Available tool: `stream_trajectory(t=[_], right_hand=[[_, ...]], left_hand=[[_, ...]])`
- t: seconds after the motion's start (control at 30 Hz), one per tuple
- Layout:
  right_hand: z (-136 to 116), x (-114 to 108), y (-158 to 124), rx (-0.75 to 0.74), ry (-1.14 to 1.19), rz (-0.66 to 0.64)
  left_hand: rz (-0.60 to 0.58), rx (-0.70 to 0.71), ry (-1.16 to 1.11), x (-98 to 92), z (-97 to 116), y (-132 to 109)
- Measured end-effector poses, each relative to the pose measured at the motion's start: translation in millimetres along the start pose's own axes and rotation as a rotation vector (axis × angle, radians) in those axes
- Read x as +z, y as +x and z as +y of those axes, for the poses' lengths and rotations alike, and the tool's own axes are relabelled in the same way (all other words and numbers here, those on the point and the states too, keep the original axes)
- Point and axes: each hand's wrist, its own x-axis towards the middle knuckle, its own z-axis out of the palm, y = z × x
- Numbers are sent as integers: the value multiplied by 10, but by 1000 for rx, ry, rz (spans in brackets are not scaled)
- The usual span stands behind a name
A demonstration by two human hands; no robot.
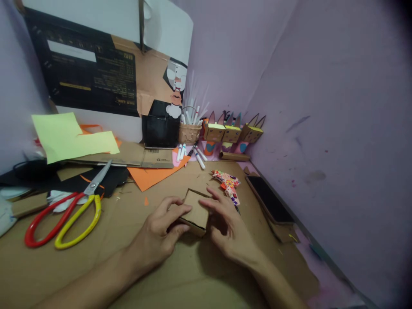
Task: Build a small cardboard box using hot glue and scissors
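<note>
A small brown cardboard box (197, 209) sits on the cardboard-covered table (135, 257) just in front of me. My left hand (159, 234) wraps its fingers around the box's left and near side. My right hand (228, 225) presses against the box's right side, with its fingers curled over the top edge. A colourful patterned glue gun (229, 185) lies just behind my right hand.
Scissors with one red and one yellow handle (69, 214) lie at the left. Orange paper (151, 175), yellow-green sheets (69, 136) and flat cardboard lie behind. Markers (198, 158), a small basket (189, 132), cardboard cat-eared boxes (231, 131) and a dark phone (269, 198) line the back and right wall.
</note>
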Motion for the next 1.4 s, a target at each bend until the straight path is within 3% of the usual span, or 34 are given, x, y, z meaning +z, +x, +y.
stream_trajectory(t=[0.13,0.43,0.67,0.93,1.13,1.4], right_hand=[[-10,-69,-42,-5,109,-127],[53,38,60,64,204,-80],[8,87,231,52,217,-108],[121,111,193,1,206,-99],[59,78,210,-8,145,-93],[59,75,222,-97,163,-72]], left_hand=[[-9,-16,-29,1,-1,-1],[-15,-244,-209,-24,-11,71],[23,-268,-163,-48,-65,55],[2,-226,-97,-58,-95,56],[-22,-333,-147,-31,-89,26],[-45,-72,16,-101,-97,34]])
